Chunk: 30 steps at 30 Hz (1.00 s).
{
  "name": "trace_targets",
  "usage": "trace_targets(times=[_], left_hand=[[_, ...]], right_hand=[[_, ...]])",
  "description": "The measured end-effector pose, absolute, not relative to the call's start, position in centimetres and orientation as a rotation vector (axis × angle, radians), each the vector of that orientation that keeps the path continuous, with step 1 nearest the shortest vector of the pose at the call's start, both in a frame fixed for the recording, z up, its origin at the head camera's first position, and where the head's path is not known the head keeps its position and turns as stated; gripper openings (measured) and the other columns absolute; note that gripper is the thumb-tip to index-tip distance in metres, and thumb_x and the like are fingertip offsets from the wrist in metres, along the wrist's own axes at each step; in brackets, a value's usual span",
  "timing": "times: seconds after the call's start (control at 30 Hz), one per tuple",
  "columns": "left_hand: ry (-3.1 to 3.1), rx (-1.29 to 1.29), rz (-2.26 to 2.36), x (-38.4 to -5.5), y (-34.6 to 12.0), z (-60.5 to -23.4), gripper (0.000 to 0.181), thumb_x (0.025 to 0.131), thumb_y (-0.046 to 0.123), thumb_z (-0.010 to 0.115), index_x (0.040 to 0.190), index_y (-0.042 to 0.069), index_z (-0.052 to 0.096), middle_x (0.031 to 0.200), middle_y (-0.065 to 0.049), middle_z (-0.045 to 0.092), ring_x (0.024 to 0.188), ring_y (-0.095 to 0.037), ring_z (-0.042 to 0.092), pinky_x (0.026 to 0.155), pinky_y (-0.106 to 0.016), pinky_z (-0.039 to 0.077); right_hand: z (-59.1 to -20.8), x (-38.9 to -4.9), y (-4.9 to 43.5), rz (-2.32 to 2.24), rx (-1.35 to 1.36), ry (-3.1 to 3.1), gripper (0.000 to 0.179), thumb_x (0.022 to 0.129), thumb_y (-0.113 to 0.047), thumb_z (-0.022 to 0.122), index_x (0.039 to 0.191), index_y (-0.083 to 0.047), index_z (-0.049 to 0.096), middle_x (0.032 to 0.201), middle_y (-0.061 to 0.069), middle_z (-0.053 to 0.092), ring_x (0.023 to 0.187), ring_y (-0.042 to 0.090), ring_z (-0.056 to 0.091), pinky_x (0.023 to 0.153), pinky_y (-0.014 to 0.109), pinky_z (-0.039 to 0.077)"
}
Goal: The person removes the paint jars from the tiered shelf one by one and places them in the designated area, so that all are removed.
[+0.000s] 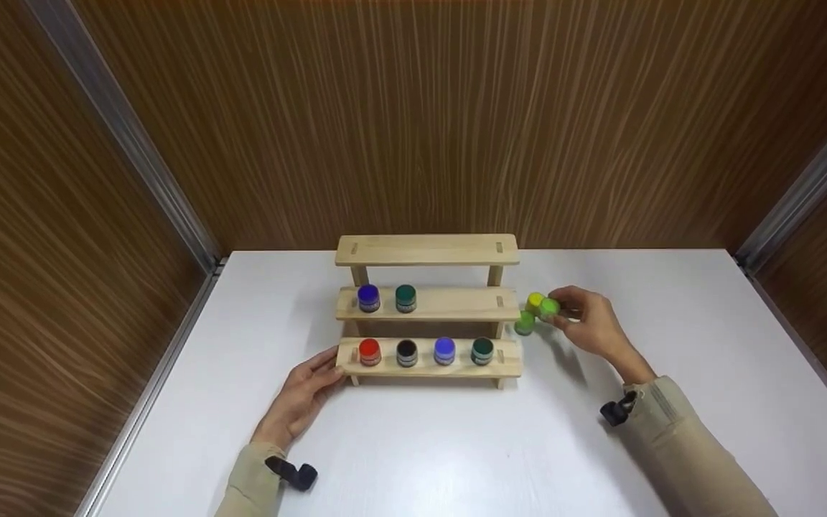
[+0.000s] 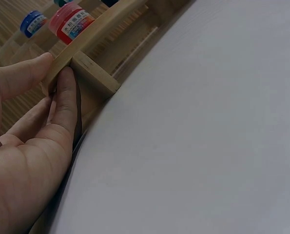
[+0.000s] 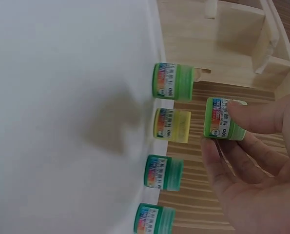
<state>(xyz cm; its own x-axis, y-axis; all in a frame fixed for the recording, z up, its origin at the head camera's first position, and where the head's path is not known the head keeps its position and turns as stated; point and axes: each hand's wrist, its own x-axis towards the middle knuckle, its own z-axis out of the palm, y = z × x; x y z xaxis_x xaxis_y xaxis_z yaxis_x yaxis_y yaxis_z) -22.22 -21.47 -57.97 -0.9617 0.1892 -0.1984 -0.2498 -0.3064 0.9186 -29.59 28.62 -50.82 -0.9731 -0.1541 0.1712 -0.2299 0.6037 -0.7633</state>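
Note:
A three-tier wooden rack (image 1: 428, 249) stands on the white table. At the left end of its lowest shelf (image 1: 424, 370) my left hand (image 1: 300, 398) pinches the board, thumb above and fingers beneath, as the left wrist view shows. My right hand (image 1: 589, 323) holds a light green paint jar (image 3: 225, 118) between thumb and fingers, raised off the table to the right of the rack. Near it stand a green paint jar (image 3: 173, 81), a yellow paint jar (image 3: 172, 125) and two teal paint jars (image 3: 163, 172); the teal pair is hidden in the head view.
On the lowest shelf are red (image 1: 370, 352), black (image 1: 407, 352), violet (image 1: 444, 350) and dark green jars (image 1: 482, 351). The middle shelf bears a blue jar (image 1: 368, 297) and a green one (image 1: 405, 298). A wood-grain wall (image 1: 413, 129) rises behind the table.

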Motion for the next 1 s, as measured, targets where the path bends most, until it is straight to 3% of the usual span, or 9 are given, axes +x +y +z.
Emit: trace_targets(times=[0.57, 1.0], left_hand=[[1.690, -0.076, 2.321, -22.2, -21.5, -58.0, 0.067, 0.105, -0.001, 0.062, 0.162, -0.010, 0.030, 0.170, -0.030, 0.030, 0.146, -0.025, 0.052, 0.115, -0.024, 0.052], [1.677, -0.059, 2.341, -22.2, -21.5, -58.1, 0.069, 0.104, -0.001, 0.064, 0.162, -0.012, 0.028, 0.170, -0.032, 0.028, 0.153, -0.033, 0.044, 0.115, -0.024, 0.052]], right_hand=[[-52.3, -29.7, 28.6, 1.168, 0.389, -2.780, 0.032, 0.091, 0.017, 0.067, 0.123, 0.013, 0.068, 0.120, 0.033, 0.072, 0.114, 0.048, 0.072, 0.098, 0.053, 0.064], [-52.7, -29.6, 28.4, 1.096, 0.386, -2.830, 0.031, 0.093, 0.013, 0.071, 0.123, 0.014, 0.070, 0.122, 0.032, 0.072, 0.113, 0.047, 0.073, 0.094, 0.052, 0.066]])
